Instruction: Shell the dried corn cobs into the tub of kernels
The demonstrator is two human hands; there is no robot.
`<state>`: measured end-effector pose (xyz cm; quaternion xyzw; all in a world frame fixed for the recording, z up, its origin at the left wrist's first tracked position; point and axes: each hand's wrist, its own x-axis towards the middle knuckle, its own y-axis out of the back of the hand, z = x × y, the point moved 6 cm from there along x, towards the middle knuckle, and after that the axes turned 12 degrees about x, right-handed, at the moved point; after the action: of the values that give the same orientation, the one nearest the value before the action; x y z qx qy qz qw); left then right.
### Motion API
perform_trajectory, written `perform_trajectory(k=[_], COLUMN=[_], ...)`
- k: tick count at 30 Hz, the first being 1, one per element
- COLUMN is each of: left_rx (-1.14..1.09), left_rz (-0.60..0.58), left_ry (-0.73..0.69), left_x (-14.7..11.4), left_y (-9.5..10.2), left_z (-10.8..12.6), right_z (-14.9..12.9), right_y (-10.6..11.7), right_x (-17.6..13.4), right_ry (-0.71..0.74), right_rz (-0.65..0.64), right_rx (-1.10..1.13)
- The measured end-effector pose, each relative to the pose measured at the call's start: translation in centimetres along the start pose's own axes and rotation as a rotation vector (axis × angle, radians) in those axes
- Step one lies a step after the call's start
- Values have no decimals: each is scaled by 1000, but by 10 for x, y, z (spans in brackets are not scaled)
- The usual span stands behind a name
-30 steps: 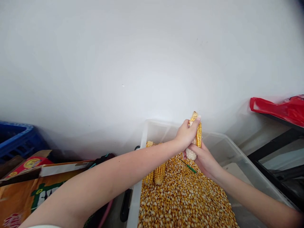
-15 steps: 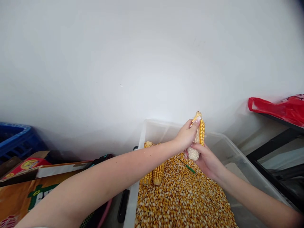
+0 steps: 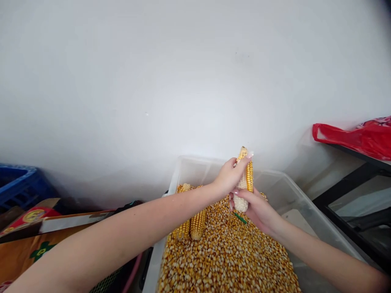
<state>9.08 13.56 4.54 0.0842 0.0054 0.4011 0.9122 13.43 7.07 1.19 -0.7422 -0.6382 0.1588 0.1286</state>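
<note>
Both hands grip one corn cob [image 3: 242, 203], held nearly upright above a bin of loose kernels. Its lower part is bare and pale; a strip of yellow kernels runs up the right side. My left hand [image 3: 229, 176] is closed around the upper part, thumb pressed on the kernels near the tip. Lower down, my right hand [image 3: 259, 211] wraps the cob from the right with its thumb across the front. Loose corn kernels [image 3: 226, 260] fill the bin below. A thin green-handled tool [image 3: 240, 218] lies on them, partly hidden by the cob and right hand.
The translucent plastic bin [image 3: 174, 179] stands against a white wall. More corn cobs [image 3: 198, 225] lie at its left side, partly behind my left forearm. A blue crate [image 3: 21, 183] and an open cardboard box [image 3: 21, 252] are left; a black rack [image 3: 342, 183] with red plastic [image 3: 357, 140] is right.
The cob and both hands appear slightly further left and lower, as the whole view has shifted. My left thumb has moved toward the right edge of the cob's upper kernels.
</note>
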Motion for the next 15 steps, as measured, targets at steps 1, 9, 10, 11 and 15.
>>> perform_trajectory(k=[1, 9, 10, 11, 15], left_rx=[20, 190, 192, 189, 123], left_rz=[28, 135, 138, 138, 113], left_ry=[-18, -57, -65, -75, -100], left_x=[1, 14, 15, 15, 15], left_y=[1, 3, 3, 2, -1], left_z=[0, -13, -13, -13, -11], right_z=[1, 11, 11, 11, 12], right_y=[0, 3, 3, 3, 5], right_x=[0, 4, 4, 5, 6], right_ry=[-1, -71, -75, -77, -86], right_rz=[-2, -65, -78, -89, -90], right_rx=[-10, 27, 26, 28, 48])
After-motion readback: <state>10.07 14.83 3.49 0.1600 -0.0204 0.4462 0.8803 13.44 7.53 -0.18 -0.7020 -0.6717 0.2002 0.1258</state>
